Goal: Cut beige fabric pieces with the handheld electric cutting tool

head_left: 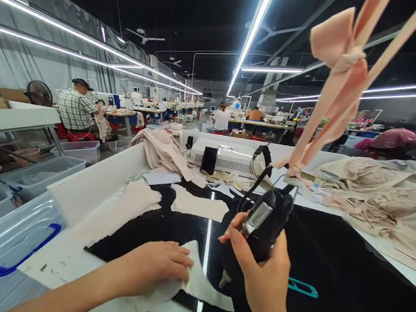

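Observation:
My right hand (263, 272) is wrapped round a black corded hand tool (270, 215) with a shiny metal plate on its side. Knotted pink fabric strips (338, 99) run up from its top and out of view. On the near edge of the glossy black work surface (330, 254), the fingers of my left hand (162, 266) are bent together over a cream fabric piece (204, 284), its thumb hidden. More pale cloth lies beneath that hand. Beyond it are another cut cream piece (200, 205) and a fanned stack of cream pieces (123, 207).
A teal-handled item (304, 287) lies right of my right hand. At the back stand a white vented box (226, 157) and a phone (209, 160). Beige fabric is heaped at right (390, 191). Clear plastic bins (21, 251) stand left. Several people sit at work tables beyond.

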Tool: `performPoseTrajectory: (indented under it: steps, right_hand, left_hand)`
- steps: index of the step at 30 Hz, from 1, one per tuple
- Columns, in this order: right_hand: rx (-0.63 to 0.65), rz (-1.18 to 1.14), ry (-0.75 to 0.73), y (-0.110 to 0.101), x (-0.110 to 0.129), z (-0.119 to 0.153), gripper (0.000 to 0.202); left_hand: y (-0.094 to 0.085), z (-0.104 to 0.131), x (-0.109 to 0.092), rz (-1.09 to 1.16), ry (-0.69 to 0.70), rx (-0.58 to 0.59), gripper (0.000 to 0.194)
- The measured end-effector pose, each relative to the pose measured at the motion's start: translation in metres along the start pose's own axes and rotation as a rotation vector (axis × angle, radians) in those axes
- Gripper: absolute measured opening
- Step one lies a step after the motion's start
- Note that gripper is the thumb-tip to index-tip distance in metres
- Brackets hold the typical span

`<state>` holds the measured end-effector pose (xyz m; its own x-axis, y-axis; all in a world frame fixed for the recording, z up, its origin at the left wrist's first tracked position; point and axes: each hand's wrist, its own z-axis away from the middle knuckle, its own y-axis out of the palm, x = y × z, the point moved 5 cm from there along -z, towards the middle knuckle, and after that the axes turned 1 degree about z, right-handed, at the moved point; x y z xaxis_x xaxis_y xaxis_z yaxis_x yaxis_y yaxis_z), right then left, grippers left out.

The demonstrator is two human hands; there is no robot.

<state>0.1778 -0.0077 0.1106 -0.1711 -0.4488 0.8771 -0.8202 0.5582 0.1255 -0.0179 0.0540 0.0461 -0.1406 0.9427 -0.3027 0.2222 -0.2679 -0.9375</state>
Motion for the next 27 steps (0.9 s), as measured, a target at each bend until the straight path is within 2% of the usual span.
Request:
performPoseTrajectory:
  steps: [3, 8, 13, 18, 27]
  right_hand:
    - [-0.027, -0.112, 0.032, 0.006, 0.000, 0.007, 0.025]
    - [0.001, -0.225, 0.060, 0.012, -0.010, 0.013, 0.029]
    - [0.005, -0.183, 0.039, -0.003, -0.024, 0.014, 0.034]
    - [-0.043, -0.183, 0.061, -0.016, -0.026, 0.017, 0.038]
    - [-0.084, -0.201, 0.092, -0.014, -0.014, 0.025, 0.038]
  left_hand:
    - [-0.004, -0.006, 0.006, 0.013, -0.104, -0.105, 0.047]
    - [-0.002, -0.029, 0.011, -0.010, -0.186, -0.228, 0.038]
    - [0.012, -0.042, 0.017, -0.075, -0.193, -0.174, 0.037]
    - [0.017, -0.034, 0.019, -0.092, -0.186, -0.167, 0.036]
    - [0.020, -0.022, 0.016, -0.111, -0.123, -0.220, 0.040]
